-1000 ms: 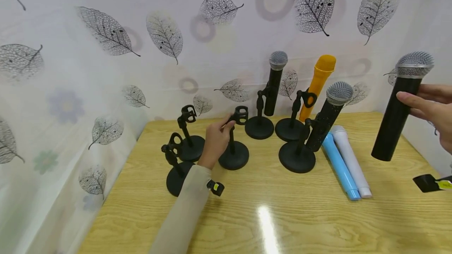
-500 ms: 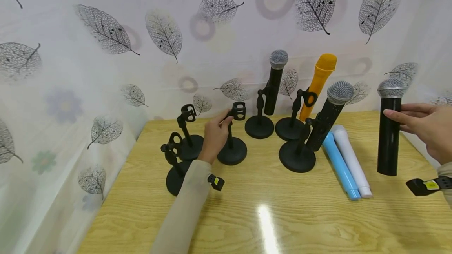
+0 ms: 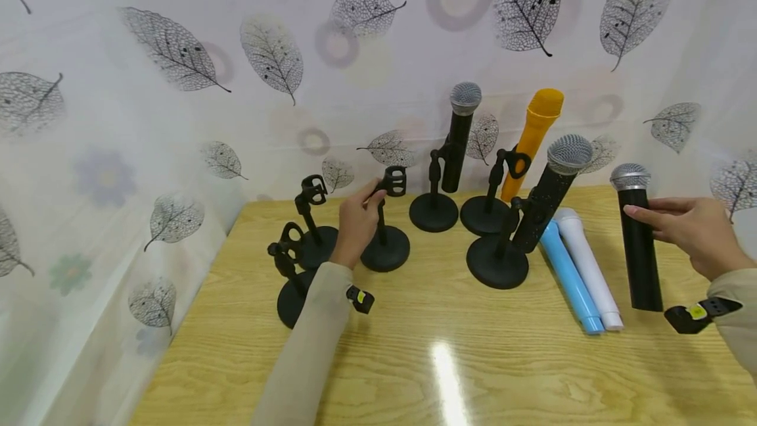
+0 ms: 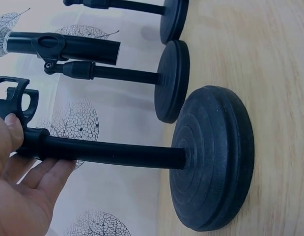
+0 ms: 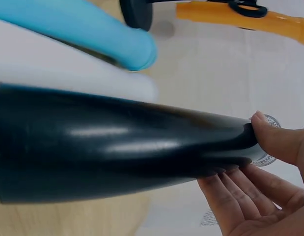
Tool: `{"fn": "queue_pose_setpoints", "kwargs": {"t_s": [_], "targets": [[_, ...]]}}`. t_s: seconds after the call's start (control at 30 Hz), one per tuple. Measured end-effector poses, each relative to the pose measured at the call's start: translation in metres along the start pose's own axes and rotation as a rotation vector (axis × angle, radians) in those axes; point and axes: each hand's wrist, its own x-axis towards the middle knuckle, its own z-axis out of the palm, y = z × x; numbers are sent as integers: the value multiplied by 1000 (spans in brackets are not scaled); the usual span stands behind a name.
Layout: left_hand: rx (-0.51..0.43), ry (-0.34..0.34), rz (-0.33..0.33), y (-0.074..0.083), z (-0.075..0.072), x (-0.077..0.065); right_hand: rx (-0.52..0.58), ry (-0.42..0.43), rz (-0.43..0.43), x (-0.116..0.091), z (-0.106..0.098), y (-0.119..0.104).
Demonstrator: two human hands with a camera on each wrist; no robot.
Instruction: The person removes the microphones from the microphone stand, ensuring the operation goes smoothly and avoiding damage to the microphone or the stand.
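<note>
My left hand point(image 3: 358, 222) grips the top of a black microphone stand point(image 4: 112, 151) just below its clip point(image 3: 394, 181). The stand's round base point(image 4: 210, 157) rests close to the wooden table, and the clip has nothing in it. On the right, my right hand point(image 3: 692, 229) pinches a black microphone point(image 3: 641, 248) with a silver mesh head, thumb on one side and fingers on the other. This microphone hangs nearly upright over the table's right part, mesh end up. In the right wrist view its black body point(image 5: 117, 145) fills the middle.
Two bare stands point(image 3: 316, 242) point(image 3: 292, 294) are left of my left hand. Three stands hold microphones: a black one point(image 3: 458, 143), an orange one point(image 3: 532, 137) and another black one point(image 3: 547, 196). A blue microphone point(image 3: 570, 281) and a white microphone point(image 3: 591, 275) lie beside them.
My right hand has brought the black microphone leftward and down, from the far right edge. My left hand, still gripping the stand, has shifted slightly left and back, the stand along with it.
</note>
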Motion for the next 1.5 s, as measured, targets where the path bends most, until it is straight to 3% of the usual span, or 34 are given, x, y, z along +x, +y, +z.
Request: {"fn": "queue_pose_setpoints", "kwargs": {"t_s": [0.23, 0.73, 1.17, 1.5], "targets": [[-10, 10, -6, -2, -2, 3, 41, -87, 15, 6, 13, 17], [1, 10, -32, -7, -7, 6, -27, -225, 68, 17, 24, 39], [3, 18, -13, -12, -10, 8, -76, -248, 62, 19, 34, 47], [7, 49, 4, -12, -9, 8, -99, -268, 103, 19, 37, 50]]}}
